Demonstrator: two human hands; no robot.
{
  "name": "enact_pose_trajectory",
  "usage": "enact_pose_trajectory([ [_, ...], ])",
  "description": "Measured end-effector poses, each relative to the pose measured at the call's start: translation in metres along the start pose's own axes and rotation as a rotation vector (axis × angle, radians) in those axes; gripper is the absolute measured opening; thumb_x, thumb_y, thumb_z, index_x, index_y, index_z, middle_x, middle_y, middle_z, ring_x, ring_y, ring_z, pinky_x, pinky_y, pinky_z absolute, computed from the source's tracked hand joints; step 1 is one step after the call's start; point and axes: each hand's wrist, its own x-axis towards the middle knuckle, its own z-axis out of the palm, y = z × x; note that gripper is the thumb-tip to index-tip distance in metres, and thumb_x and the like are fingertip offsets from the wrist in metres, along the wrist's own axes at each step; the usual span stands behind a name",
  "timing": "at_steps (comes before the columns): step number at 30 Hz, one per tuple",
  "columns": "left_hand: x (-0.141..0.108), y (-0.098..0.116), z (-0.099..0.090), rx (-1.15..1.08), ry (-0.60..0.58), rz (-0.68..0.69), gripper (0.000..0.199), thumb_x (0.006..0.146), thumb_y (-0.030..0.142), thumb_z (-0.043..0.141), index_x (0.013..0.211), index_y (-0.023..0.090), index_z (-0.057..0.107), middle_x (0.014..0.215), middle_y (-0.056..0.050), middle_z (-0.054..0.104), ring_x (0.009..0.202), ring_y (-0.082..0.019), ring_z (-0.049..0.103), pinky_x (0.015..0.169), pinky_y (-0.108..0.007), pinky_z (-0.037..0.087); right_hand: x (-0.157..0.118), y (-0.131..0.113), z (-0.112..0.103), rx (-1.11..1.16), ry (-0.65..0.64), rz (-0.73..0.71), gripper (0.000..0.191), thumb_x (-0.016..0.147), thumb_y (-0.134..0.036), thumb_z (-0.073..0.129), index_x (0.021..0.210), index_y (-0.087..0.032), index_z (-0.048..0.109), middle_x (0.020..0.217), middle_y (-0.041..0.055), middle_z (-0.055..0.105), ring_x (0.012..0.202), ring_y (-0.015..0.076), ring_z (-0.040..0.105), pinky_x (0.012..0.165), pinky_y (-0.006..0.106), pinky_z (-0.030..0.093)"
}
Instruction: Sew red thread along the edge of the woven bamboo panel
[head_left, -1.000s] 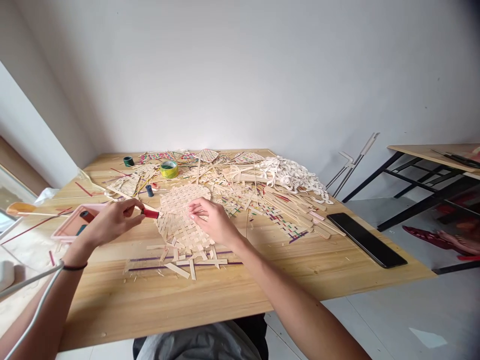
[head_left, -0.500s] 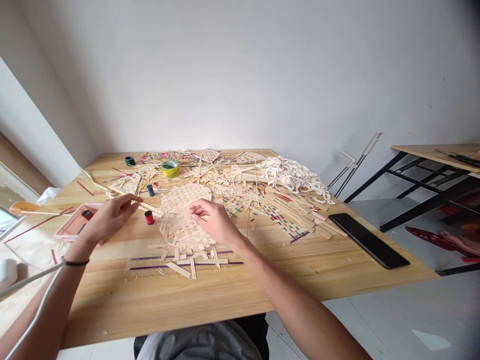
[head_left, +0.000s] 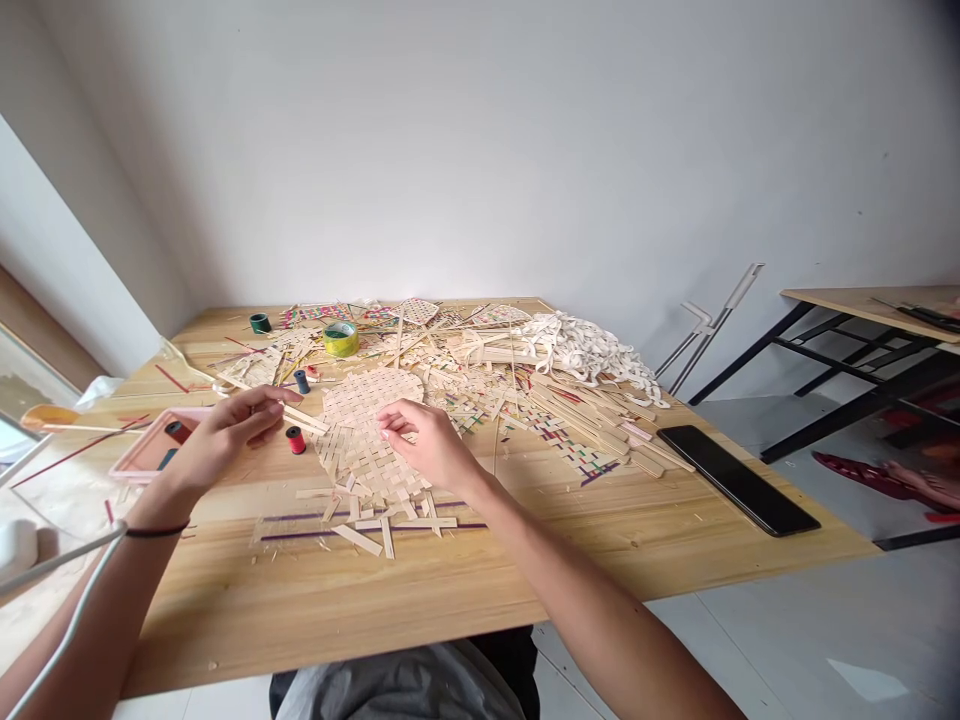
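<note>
My left hand (head_left: 236, 435) hovers over the left part of the table, thumb and fingers drawn together; anything between them is too small to make out. Close by stand a red thread spool (head_left: 296, 440) and, farther back, a dark blue spool (head_left: 301, 381). My right hand (head_left: 427, 440) is above a woven piece of pale flat strips (head_left: 367, 400), fingertips pinched, with nothing I can name between them. The woven piece has a rounded top and loose strip ends at its near side. Short cut strips (head_left: 358, 540) lie in front of it.
Behind are a roll of yellow tape (head_left: 340, 338), a green spool (head_left: 259, 323) and heaped strip scraps. White cord (head_left: 592, 345) is piled beside flat wooden sticks (head_left: 585, 420). A black phone (head_left: 739, 480) lies right; a pink tray (head_left: 135, 450) sits left.
My left hand has shifted slightly right, and its fingers have curled in toward the thumb. The red spool has shifted very slightly toward me. My right hand stays almost still.
</note>
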Motion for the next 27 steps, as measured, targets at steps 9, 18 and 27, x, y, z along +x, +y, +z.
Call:
enact_pose_trajectory([
  [9, -0.012, 0.004, 0.035, -0.304, -0.39, -0.109, 0.042, 0.098, 0.049, 0.065, 0.126, 0.02, 0.075, 0.131, -0.016, 0.071, 0.098, -0.033, 0.076, 0.096, -0.051, 0.06, -0.002, -0.005, 0.002, 0.031, -0.08, -0.028, 0.014, 0.09, -0.015, 0.07, 0.103, -0.018, 0.07, 0.103, 0.0051, 0.075, 0.084, 0.0144, 0.071, 0.082, 0.03, 0.061],
  [18, -0.012, 0.001, 0.048, -0.547, -0.599, -0.14, 0.057, 0.103, 0.059, 0.047, 0.158, 0.044, 0.045, 0.176, 0.001, 0.018, 0.135, -0.041, 0.06, 0.106, -0.055, 0.055, -0.003, -0.003, 0.009, 0.116, -0.06, 0.015, 0.012, 0.095, -0.027, 0.07, 0.103, -0.017, 0.07, 0.103, 0.0065, 0.074, 0.094, 0.0162, 0.072, 0.087, 0.031, 0.061],
  [27, -0.019, -0.001, 0.069, -0.548, -0.596, -0.102, 0.069, 0.101, 0.067, 0.047, 0.163, 0.045, 0.03, 0.176, 0.001, 0.016, 0.144, -0.037, 0.051, 0.118, -0.055, 0.045, -0.007, -0.007, 0.031, 0.21, -0.051, 0.133, 0.012, 0.088, -0.027, 0.079, 0.091, -0.016, 0.077, 0.102, 0.0065, 0.07, 0.094, 0.0162, 0.072, 0.084, 0.029, 0.064],
])
